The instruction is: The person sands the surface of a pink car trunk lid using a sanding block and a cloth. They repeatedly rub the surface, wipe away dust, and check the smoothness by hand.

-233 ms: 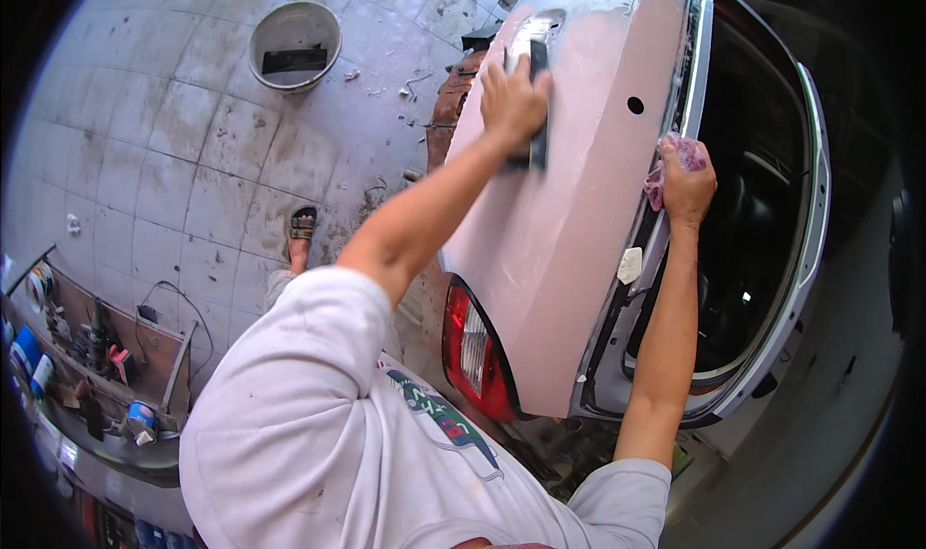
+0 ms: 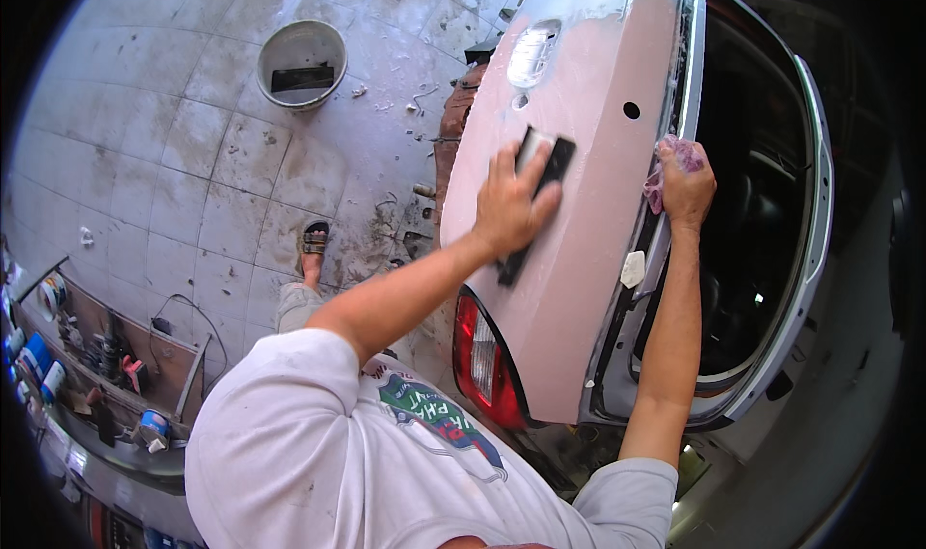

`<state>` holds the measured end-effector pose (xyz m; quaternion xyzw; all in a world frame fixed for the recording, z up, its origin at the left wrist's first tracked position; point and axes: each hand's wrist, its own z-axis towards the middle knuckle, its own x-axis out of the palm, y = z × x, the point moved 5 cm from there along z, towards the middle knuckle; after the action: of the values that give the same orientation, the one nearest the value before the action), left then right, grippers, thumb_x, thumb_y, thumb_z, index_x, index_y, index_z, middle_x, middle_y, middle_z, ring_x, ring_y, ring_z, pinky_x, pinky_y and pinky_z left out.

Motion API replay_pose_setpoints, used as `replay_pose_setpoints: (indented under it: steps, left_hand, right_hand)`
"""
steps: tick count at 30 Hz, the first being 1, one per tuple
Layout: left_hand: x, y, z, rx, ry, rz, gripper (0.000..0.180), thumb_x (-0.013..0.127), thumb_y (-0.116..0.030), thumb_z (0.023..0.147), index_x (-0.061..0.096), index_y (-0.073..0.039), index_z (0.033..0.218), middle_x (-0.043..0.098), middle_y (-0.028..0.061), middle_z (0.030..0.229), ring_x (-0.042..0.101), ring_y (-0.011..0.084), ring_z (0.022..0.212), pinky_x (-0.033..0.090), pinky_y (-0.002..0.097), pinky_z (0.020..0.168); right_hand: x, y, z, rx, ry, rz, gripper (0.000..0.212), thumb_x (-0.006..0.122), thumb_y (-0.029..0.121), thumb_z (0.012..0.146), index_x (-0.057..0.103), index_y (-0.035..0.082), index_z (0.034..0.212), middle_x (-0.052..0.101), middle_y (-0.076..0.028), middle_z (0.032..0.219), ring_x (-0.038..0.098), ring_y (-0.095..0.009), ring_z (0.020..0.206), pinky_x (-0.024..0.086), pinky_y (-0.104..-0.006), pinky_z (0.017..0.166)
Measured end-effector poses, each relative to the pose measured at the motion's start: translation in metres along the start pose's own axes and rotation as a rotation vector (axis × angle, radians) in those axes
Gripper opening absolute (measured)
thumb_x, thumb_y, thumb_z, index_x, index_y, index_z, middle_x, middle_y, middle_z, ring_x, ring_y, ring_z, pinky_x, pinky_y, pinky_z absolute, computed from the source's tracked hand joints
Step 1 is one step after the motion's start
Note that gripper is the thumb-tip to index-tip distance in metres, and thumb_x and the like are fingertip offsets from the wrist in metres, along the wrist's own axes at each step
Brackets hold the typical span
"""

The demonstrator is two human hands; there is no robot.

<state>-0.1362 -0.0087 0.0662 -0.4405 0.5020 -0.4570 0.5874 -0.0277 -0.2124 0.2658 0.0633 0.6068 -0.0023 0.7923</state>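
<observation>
My left hand grips a long black sanding block, pressed flat on the pink, filler-coated car panel. The block lies at a slant, its upper end leaning right. Its underside is hidden. In my right hand is a crumpled pinkish-purple rag or sponge; which one I cannot tell. That hand rests at the panel's right edge, beside the rear window opening. A silvery oval recess and a black round hole show in the panel above my hands.
Below the panel's left edge sits a red and clear tail light. A bucket with a dark block inside stands on the tiled floor. At lower left, a tray holds tools and cans. A white scrap lies near my right forearm.
My left hand has slid the sanding block down the panel toward the tail light and turned it to a slant. The silvery recess has come into fuller view. My right hand stays in place.
</observation>
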Motion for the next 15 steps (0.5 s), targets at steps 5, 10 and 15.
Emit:
replay_pose_setpoints:
  steps: [5, 10, 15]
  left_hand:
    - [0.008, 0.113, 0.123, -0.132, -0.055, 0.021, 0.064, 0.063, -0.051, 0.101, 0.064, -0.005, 0.145, 0.064, 0.0285, 0.128, 0.061, 0.0416, 0.121, 0.052, 0.0508, 0.101]
    - [-0.048, 0.149, 0.077, -0.742, 0.094, -0.991, 0.057, 0.058, -0.049, 0.105, 0.072, 0.001, 0.13, 0.078, 0.0208, 0.108, 0.076, 0.0313, 0.093, 0.061, 0.0448, 0.085]
    - [-0.106, 0.192, 0.011, -0.705, 0.193, -1.399, 0.052, 0.047, -0.04, 0.111, 0.072, 0.003, 0.125, 0.078, 0.021, 0.109, 0.078, 0.0326, 0.097, 0.064, 0.0437, 0.09]
  right_hand:
    - [-0.003, 0.02, 0.006, 0.008, 0.021, 0.012, 0.036, 0.079, 0.041, 0.094, 0.076, 0.009, 0.11, 0.08, -0.016, 0.099, 0.077, -0.037, 0.097, 0.059, -0.0451, 0.085]
    - [0.008, 0.009, 0.002, 0.037, 0.031, 0.033, 0.041, 0.078, 0.05, 0.091, 0.077, 0.012, 0.108, 0.079, -0.019, 0.099, 0.077, -0.043, 0.096, 0.061, -0.0497, 0.083]
    - [-0.002, 0.004, -0.002, 0.03, 0.156, -0.07, 0.055, 0.071, 0.062, 0.094, 0.073, 0.013, 0.118, 0.079, -0.023, 0.104, 0.075, -0.048, 0.103, 0.06, -0.0537, 0.087]
